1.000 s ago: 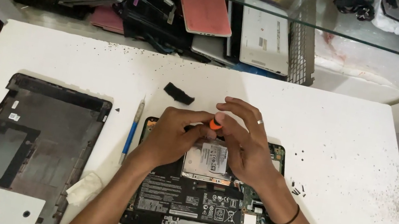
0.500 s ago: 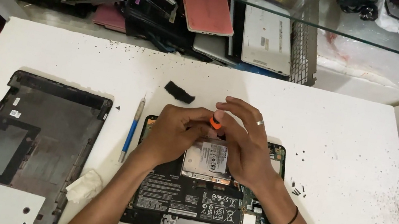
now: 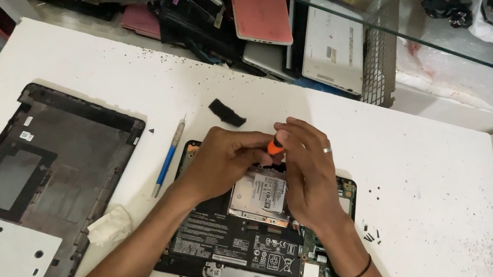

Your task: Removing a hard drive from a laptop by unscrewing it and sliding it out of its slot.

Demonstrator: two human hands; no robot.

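Orange screwdriver | both hands pinch it (knuckles up) | over opened laptop

Soft, even indoor light from above — white table bright, not blown out. Shadows faint and short beneath both forearms and along removed black cover at left. Glass shelf at top carries pale haze and weak reflections; clutter beneath it dimmer, murky. Focus fairly sharp at centre — slight softness and mild wide-angle bowing toward corners. No motion blur.
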